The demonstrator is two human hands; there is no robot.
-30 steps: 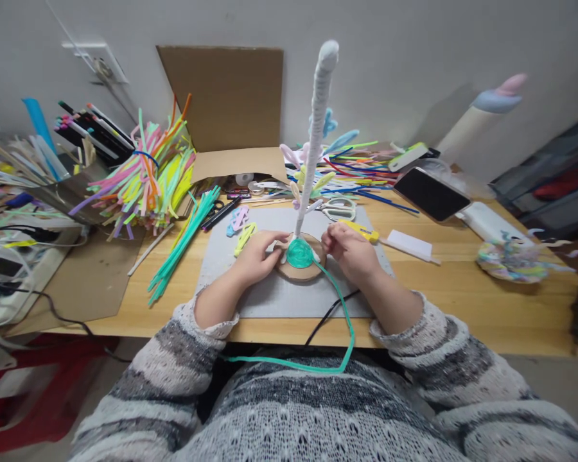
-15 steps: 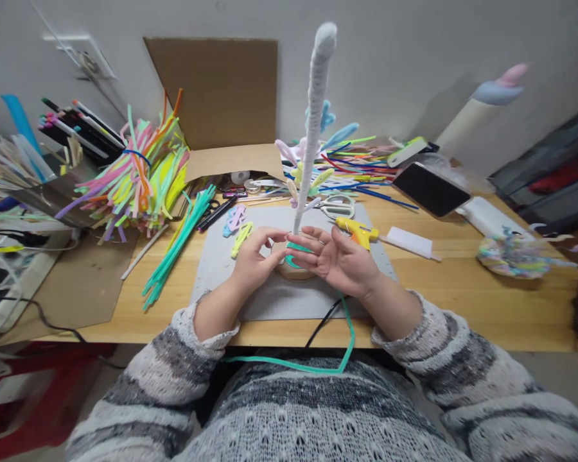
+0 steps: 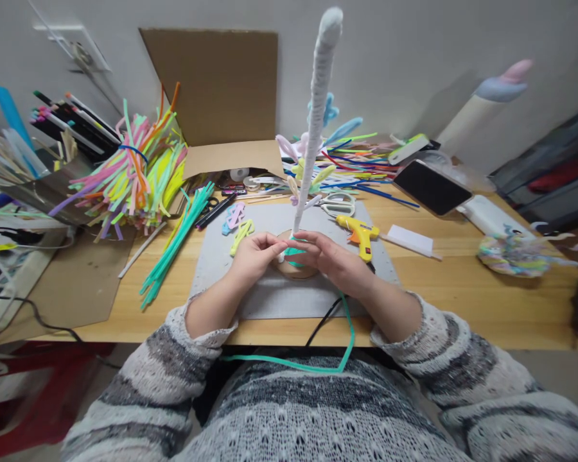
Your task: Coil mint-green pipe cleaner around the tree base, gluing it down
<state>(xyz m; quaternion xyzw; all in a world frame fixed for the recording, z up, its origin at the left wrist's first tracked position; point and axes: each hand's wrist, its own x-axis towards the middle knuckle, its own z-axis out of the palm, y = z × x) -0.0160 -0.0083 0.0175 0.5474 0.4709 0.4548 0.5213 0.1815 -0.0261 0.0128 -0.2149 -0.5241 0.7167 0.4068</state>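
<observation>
A tall white fuzzy stalk (image 3: 318,102) stands upright on a round wooden disc (image 3: 296,269) lying on a grey mat (image 3: 279,298). A teal pipe cleaner (image 3: 337,359) is coiled on the disc around the stalk's foot, and its free end trails over the table edge onto my lap. My left hand (image 3: 253,256) pinches at the left side of the coil. My right hand (image 3: 334,260) curls over the coil from the right, fingers closed on the teal pipe cleaner.
A yellow glue gun (image 3: 361,232), scissors (image 3: 337,205) and small pastel shapes (image 3: 238,224) lie on the mat. Loose teal pipe cleaners (image 3: 173,247) and a big mixed bundle (image 3: 135,173) sit left. A cardboard box (image 3: 221,102) stands behind, a phone (image 3: 431,187) at right.
My right hand went from beside the disc to over the coil, its fingers spread half a second ago and now closed down on it. The view has tilted slightly.
</observation>
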